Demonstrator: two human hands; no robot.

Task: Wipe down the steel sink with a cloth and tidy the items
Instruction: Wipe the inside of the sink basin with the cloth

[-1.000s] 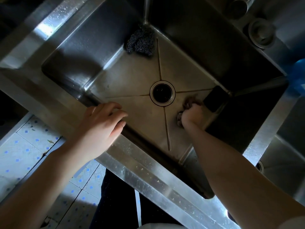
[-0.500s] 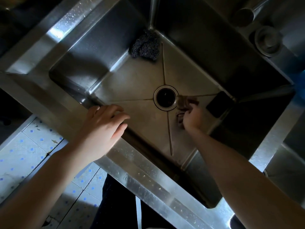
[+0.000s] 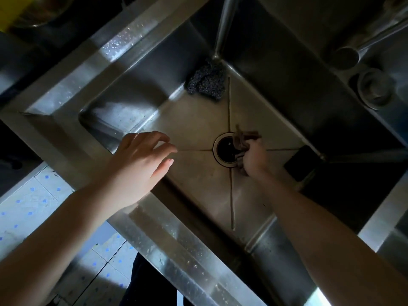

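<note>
The steel sink (image 3: pixel 194 120) fills the view, with a round drain hole (image 3: pixel 226 149) in the middle of its floor. My right hand (image 3: pixel 255 157) grips a crumpled brown cloth (image 3: pixel 241 139) down on the sink floor, right at the drain's right edge. My left hand (image 3: pixel 141 160) hovers over the near-left rim with its fingers loosely spread and nothing in it. A dark steel-wool scrubber (image 3: pixel 206 81) lies in the far corner of the basin. A black rectangular object (image 3: pixel 301 162) sits against the right wall.
A faucet spout (image 3: pixel 346 55) and a round steel sink plug (image 3: pixel 374 88) sit on the ledge at the upper right. A second basin (image 3: pixel 395 235) adjoins on the right. Tiled floor (image 3: pixel 28 202) shows at lower left.
My right hand has dragged the cloth left across the sink floor, from beside the black object to the drain's edge. My left hand has lifted off the rim.
</note>
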